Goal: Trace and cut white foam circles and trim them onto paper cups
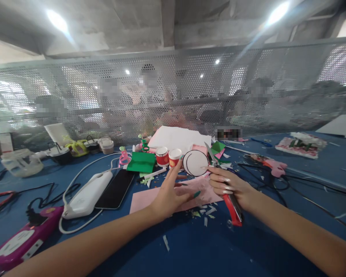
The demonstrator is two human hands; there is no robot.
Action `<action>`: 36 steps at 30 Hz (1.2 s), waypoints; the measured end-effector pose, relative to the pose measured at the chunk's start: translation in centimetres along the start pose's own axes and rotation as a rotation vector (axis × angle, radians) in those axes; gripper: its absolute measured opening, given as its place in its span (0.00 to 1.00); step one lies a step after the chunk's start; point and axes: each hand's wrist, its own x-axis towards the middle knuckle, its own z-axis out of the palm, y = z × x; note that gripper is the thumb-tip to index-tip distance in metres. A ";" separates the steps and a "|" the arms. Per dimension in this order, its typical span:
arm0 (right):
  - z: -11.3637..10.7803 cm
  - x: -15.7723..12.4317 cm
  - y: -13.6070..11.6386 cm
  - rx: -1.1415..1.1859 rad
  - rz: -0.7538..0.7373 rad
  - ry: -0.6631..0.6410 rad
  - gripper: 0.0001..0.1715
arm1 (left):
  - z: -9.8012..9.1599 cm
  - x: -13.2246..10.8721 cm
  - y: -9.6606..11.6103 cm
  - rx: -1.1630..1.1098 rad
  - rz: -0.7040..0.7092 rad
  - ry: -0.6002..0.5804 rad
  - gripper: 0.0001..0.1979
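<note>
My right hand (226, 182) is closed around red-handled scissors (232, 209), blades pointing up and away. Its index finger reaches to the edge of a white paper disc (196, 163) with a black outline. My left hand (171, 194) has its fingers spread over a pink sheet (144, 198) and holds nothing visible; its fingertips are near the disc's left side. Behind it are two red-and-white paper cups (162, 157), (175, 157). A folded green paper (141, 162) lies to their left, and white sheets (178, 137) lie behind.
On the left are a black phone (115, 189), a white power bank (89, 194), a magenta power strip (25, 238) and a clear jar (21, 163). A pink glue gun (273, 166) with black cables lies right. A perforated metal screen (190, 100) stands behind the blue table (196, 254).
</note>
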 end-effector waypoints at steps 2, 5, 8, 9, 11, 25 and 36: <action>-0.1 0.1 0.4 0.039 0.013 -0.019 0.30 | 0.0 0.1 0.3 -0.094 -0.069 -0.007 0.46; 0.2 0.1 0.7 0.081 0.021 -0.047 0.27 | 0.0 0.4 0.4 -0.278 -0.146 -0.045 0.37; 0.9 -0.3 0.7 0.072 0.047 -0.062 0.28 | 0.1 0.7 0.2 -0.388 -0.135 -0.043 0.30; 1.2 -0.4 0.7 0.064 0.059 -0.051 0.28 | 0.1 0.7 0.2 -0.398 -0.139 -0.026 0.29; 1.7 -0.7 0.6 0.049 0.081 -0.020 0.28 | 0.2 0.8 0.0 -0.400 -0.187 0.013 0.29; 1.0 -0.3 0.7 -0.012 0.039 0.083 0.27 | 0.0 0.9 -0.8 -0.427 -0.194 0.123 0.23; 1.0 -0.1 0.9 -0.028 0.180 -0.175 0.30 | -0.1 0.5 -0.9 -0.509 -0.023 0.005 0.35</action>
